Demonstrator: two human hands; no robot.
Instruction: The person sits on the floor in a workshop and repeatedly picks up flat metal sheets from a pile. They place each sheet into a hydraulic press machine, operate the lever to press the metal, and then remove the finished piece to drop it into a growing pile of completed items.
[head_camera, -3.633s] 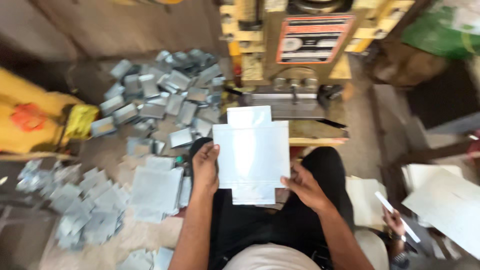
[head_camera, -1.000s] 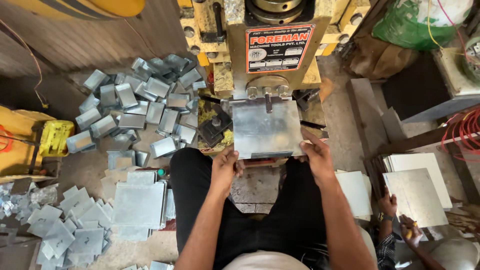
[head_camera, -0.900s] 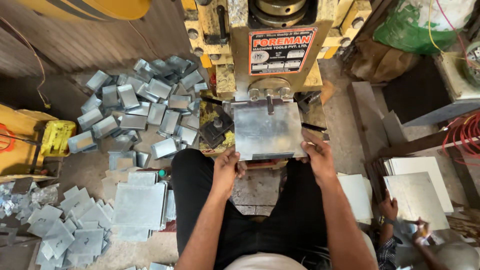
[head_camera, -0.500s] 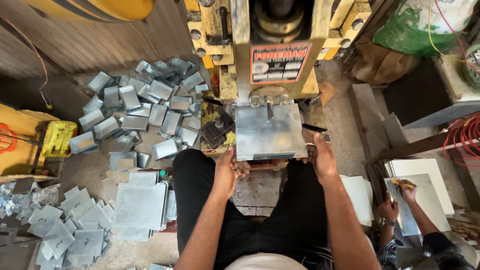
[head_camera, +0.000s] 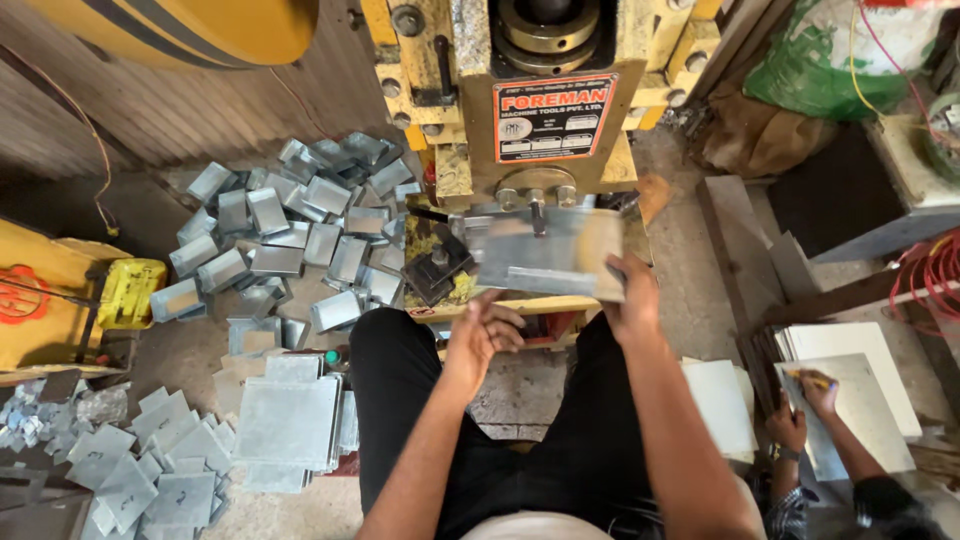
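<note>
My right hand (head_camera: 630, 290) grips the right end of a bent grey metal sheet (head_camera: 545, 260), lifted and tilted in front of the yellow press machine (head_camera: 470, 150). The sheet is blurred. Just below the sheet's lower left edge, my left hand (head_camera: 482, 335) hovers with fingers loosely curled and nothing in it. I sit with black trousers in front of the press bed (head_camera: 500, 305).
A heap of formed metal boxes (head_camera: 300, 225) lies on the floor to the left. A stack of flat notched blanks (head_camera: 288, 420) sits by my left knee, with small offcuts (head_camera: 150, 475) beyond. At lower right another person's hand (head_camera: 805, 395) marks white sheets (head_camera: 860, 390).
Both hands held the flat sheet in the press before. Now the left hand has let go and the right hand has lifted the sheet, bent, out and turned it.
</note>
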